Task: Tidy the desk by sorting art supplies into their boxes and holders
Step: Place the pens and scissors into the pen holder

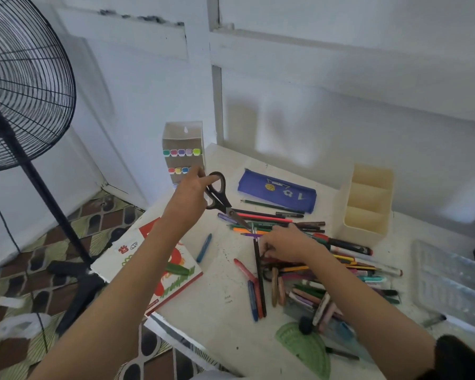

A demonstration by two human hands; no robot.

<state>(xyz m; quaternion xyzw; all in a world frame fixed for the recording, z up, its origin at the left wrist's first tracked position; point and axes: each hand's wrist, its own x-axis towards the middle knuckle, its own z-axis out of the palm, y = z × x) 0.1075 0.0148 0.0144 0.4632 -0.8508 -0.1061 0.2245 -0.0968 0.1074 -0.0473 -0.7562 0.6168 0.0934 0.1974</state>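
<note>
My left hand [188, 192] grips black-handled scissors [222, 199] by a handle loop, lifted over the white desk [225, 272], blades pointing down-right at the pile. My right hand [284, 246] rests on a heap of pencils, pens and crayons [327, 272], its fingers pinching a long black pencil [259, 272]. A marker box [183, 152] with coloured caps stands at the desk's back left. A cream compartment holder [365, 205] stands at the back right. A blue pencil case [276, 192] lies between them.
A colouring book [159, 270] lies at the desk's left edge. A green protractor [305, 348] lies near the front. A clear plastic tray [450, 286] sits at the right. A black standing fan [25, 86] rises left of the desk. White bags lie on the patterned floor.
</note>
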